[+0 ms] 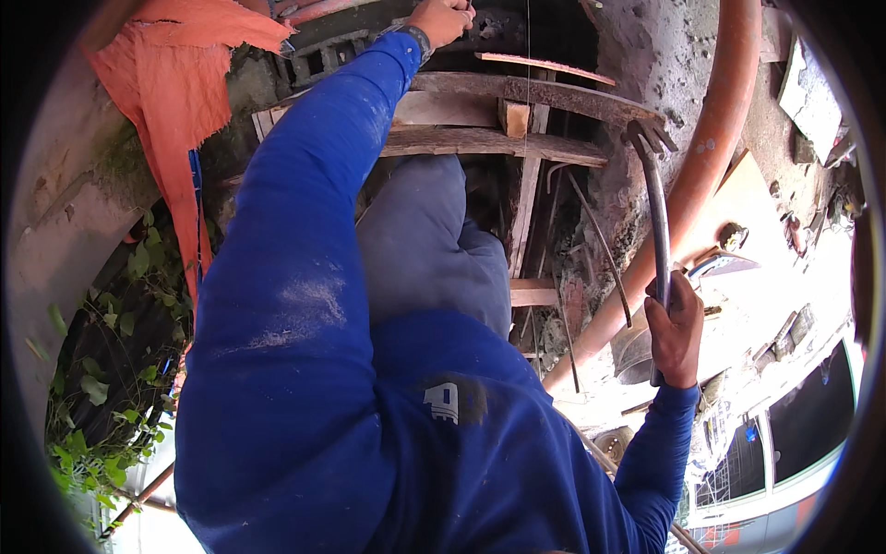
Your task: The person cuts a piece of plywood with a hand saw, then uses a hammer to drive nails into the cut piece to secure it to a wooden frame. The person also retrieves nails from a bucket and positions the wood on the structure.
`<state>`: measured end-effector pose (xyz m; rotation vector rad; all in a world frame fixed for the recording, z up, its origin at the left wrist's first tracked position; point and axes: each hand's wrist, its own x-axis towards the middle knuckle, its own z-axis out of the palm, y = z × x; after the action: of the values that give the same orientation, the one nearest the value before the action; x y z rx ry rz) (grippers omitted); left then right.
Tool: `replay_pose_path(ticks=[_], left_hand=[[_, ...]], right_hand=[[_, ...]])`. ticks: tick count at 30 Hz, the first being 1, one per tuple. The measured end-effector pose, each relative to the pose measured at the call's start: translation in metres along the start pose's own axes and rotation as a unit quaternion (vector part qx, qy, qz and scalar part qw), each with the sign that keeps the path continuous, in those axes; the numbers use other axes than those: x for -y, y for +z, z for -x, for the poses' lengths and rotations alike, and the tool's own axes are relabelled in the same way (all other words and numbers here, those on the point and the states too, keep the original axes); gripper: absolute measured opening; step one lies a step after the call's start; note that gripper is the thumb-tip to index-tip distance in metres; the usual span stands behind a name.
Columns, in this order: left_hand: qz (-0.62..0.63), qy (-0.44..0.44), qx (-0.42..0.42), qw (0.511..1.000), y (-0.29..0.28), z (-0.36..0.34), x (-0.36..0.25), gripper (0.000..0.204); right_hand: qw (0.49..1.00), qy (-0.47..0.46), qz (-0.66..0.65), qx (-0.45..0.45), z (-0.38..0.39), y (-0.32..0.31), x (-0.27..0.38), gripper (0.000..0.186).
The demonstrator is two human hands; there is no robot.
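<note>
My right hand [676,331] is wrapped round the lower shaft of a claw hammer [657,217], held upright at the right with its forked head at the top. Near the top edge, my left hand [441,20] reaches out with its fingers pinched. A small dark thing shows at the fingertips, too small to name. Beyond that hand is a dark, rough wall with hollow blocks [332,57]. Below it, a curved wooden board [554,97] and a wooden plank [489,142] cross in front of my knees, with a short wood block [514,118] between them.
A thick orange pipe [706,189] curves down the right side. Torn orange cloth [175,83] hangs at the left above leafy plants [101,369]. A thin string [528,55] runs down from the top. Bent metal rods [600,242] stand beside the upright timber [526,203].
</note>
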<state>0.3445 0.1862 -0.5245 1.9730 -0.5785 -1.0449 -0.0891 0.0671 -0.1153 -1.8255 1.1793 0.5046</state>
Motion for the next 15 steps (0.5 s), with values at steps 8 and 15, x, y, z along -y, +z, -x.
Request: replay_pose_path(ticks=[8, 15], left_hand=[[0.054, -0.128, 0.085, 0.987, 0.0, -0.002, -0.002, 0.013], [0.078, -0.17, 0.149, 0.971, 0.044, -0.07, 0.057, 0.011]], right_hand=[[0.998, -0.053, -0.021, 0.0, -0.06, 0.009, 0.015, 0.03], [0.997, -0.072, 0.037, -0.008, -0.161, 0.038, 0.043, 0.054]])
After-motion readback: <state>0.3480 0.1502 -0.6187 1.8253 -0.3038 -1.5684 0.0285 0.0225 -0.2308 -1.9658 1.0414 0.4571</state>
